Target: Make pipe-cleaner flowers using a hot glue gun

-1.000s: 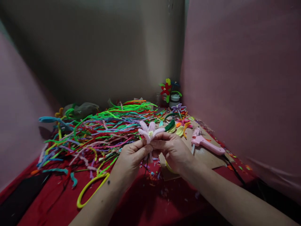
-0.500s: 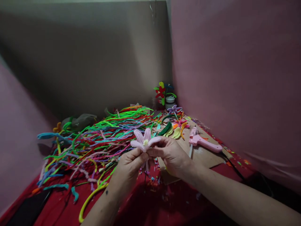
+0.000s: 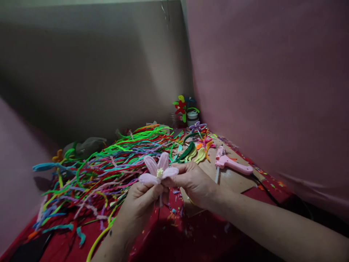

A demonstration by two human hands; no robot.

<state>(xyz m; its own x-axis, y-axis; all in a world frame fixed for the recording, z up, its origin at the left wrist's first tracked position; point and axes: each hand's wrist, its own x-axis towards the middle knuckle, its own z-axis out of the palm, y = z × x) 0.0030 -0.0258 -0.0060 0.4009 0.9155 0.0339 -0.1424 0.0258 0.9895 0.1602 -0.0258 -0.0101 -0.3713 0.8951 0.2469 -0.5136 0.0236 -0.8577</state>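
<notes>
A pale pink pipe-cleaner flower point(image 3: 151, 165) with a cream-yellow centre is held up in front of me. My left hand point(image 3: 143, 202) pinches its base from below, thumb against the underside of the petals. From the right, my right hand point(image 3: 195, 182) has thumb and fingers closed on the right-hand petal. A short pale stem hangs beneath the left fingers. Behind the hands, a large heap of coloured pipe cleaners point(image 3: 109, 171) spreads over the red cloth point(image 3: 163, 240).
A pink glue gun point(image 3: 234, 164) lies on a cardboard sheet point(image 3: 240, 183), its black cord running right. Green and yellow leaf shapes point(image 3: 200, 155) and a purple flower point(image 3: 197, 126) lie behind. A lidded jar point(image 3: 192, 118) and red flower point(image 3: 180, 107) stand near the wall corner.
The view has shifted a little, so most things sit further left. Both hands keep hold of the flower, which now faces me more fully; the right fingers have slid along its right petal.
</notes>
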